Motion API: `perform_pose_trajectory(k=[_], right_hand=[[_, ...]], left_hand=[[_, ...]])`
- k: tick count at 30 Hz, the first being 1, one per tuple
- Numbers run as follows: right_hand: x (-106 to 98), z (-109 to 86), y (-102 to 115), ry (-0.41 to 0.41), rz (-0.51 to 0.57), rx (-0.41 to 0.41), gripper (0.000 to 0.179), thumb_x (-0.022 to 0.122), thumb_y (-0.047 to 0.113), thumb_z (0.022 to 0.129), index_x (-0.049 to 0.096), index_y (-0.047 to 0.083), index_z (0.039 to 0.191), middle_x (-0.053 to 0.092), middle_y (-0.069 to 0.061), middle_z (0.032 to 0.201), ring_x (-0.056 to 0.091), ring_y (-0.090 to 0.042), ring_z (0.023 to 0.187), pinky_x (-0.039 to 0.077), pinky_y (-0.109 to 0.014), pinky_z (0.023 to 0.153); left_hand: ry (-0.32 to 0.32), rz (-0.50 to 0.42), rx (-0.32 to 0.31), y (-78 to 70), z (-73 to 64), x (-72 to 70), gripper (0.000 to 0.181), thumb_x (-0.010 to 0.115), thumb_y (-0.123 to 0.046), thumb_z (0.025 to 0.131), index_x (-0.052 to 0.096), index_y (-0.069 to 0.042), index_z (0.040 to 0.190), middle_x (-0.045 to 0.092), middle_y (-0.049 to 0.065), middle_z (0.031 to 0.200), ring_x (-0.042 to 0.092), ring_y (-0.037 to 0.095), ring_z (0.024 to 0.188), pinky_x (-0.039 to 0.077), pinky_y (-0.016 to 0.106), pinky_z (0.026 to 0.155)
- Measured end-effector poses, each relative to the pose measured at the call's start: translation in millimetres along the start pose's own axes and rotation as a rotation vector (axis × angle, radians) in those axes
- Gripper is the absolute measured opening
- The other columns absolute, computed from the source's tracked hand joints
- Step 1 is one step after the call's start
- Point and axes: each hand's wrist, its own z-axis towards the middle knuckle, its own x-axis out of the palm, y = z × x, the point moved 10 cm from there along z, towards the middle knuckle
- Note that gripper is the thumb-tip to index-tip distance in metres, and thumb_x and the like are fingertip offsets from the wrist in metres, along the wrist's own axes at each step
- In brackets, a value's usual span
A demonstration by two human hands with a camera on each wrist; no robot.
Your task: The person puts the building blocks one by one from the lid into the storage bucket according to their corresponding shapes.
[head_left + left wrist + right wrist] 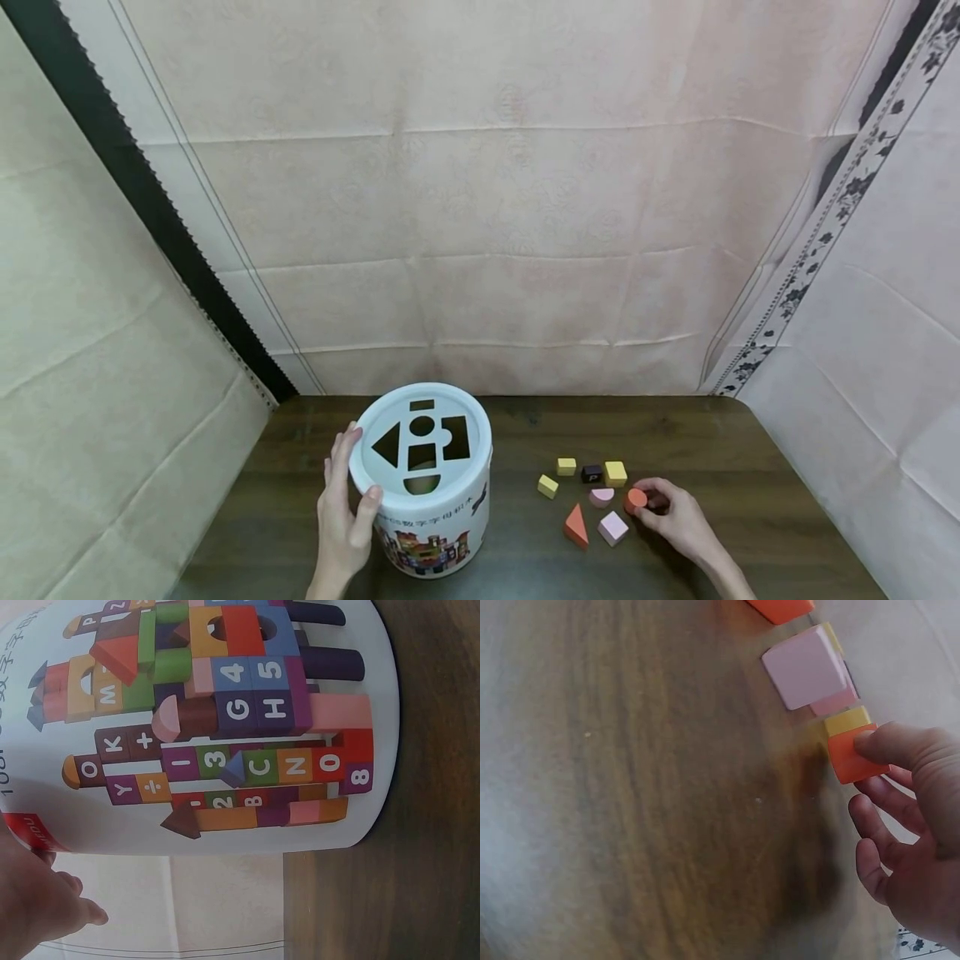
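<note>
A white block bucket stands upright on the table, its pale blue lid cut with several shaped holes. My left hand rests against the bucket's left side, fingers and thumb spread at the lid's rim. In the left wrist view, the bucket's printed wall fills the upper part beside the left hand. On the right, my right hand pinches an orange-red round block between thumb and fingers. The right wrist view shows the thumb of that right hand on the orange block.
Left of the right hand lie a pink half-round block, a lilac block, an orange triangle block, a dark block and yellow blocks. Pale cloth walls enclose the wooden table behind and at both sides.
</note>
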Motion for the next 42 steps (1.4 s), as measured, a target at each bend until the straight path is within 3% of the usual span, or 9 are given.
perform_pose_trajectory(k=[5,10,17,22,29,33,42], right_hand=[[-7,1.7,17,-0.034,-0.005,-0.086,0.03,0.08,-0.005,0.076,0.069,0.003,0.102,0.067,0.001,0.089,0.06,-0.007,0.076,0.051,-0.026,0.066],[-7,7.4,31,-0.015,-0.002,-0.068,0.03,0.082,0.001,0.077,0.07,0.005,0.104,0.067,0.0,0.089,0.062,-0.009,0.076,0.052,-0.026,0.067],[-3,14.9,47,0.032,-0.008,-0.054,0.03,0.082,0.005,0.08,0.069,0.005,0.107,0.068,-0.001,0.092,0.063,-0.011,0.079,0.053,-0.027,0.069],[-3,18.4,68,0.02,-0.029,-0.132,0.03,0.08,0.001,0.079,0.069,0.007,0.106,0.069,0.002,0.093,0.063,-0.011,0.08,0.053,-0.028,0.07],[0,24.1,108,0.001,-0.045,-0.246,0.029,0.081,0.003,0.078,0.07,0.01,0.104,0.068,0.005,0.092,0.064,-0.021,0.081,0.053,-0.033,0.068],[6,26.5,126,0.004,-0.035,-0.286,0.03,0.081,0.002,0.077,0.07,0.011,0.103,0.068,0.007,0.092,0.064,-0.015,0.081,0.053,-0.034,0.069],[15,34.9,156,0.026,-0.011,-0.337,0.03,0.08,0.002,0.079,0.069,0.013,0.105,0.067,0.008,0.09,0.064,-0.018,0.081,0.052,-0.031,0.069]], left_hand=[[0.0,0.001,0.003,0.3,0.1,0.0,0.067,0.061,-0.019,0.087,0.044,-0.005,0.15,0.042,0.021,0.152,0.025,0.043,0.144,0.003,0.077,0.105],[0.004,0.008,-0.005,1.2,-0.1,0.3,0.067,0.061,-0.02,0.087,0.044,-0.007,0.151,0.042,0.012,0.154,0.025,0.043,0.144,0.004,0.077,0.105],[0.009,0.013,-0.009,1.4,0.6,1.4,0.067,0.06,-0.02,0.087,0.044,-0.006,0.15,0.042,0.015,0.154,0.025,0.043,0.144,0.005,0.078,0.105],[0.011,0.012,-0.005,0.6,1.0,1.9,0.066,0.061,-0.021,0.088,0.044,-0.005,0.15,0.041,0.018,0.153,0.025,0.044,0.143,0.005,0.079,0.104],[0.009,0.018,-0.022,2.3,0.2,1.2,0.066,0.061,-0.022,0.088,0.044,-0.005,0.15,0.042,0.02,0.153,0.025,0.044,0.143,0.004,0.078,0.105],[0.008,0.016,-0.021,2.5,-0.2,1.3,0.066,0.061,-0.022,0.088,0.044,-0.005,0.15,0.042,0.02,0.152,0.025,0.044,0.143,0.004,0.077,0.105],[0.004,0.024,-0.011,2.1,-0.4,0.7,0.066,0.062,-0.022,0.088,0.044,-0.006,0.15,0.043,0.018,0.153,0.026,0.042,0.144,0.006,0.079,0.104]])
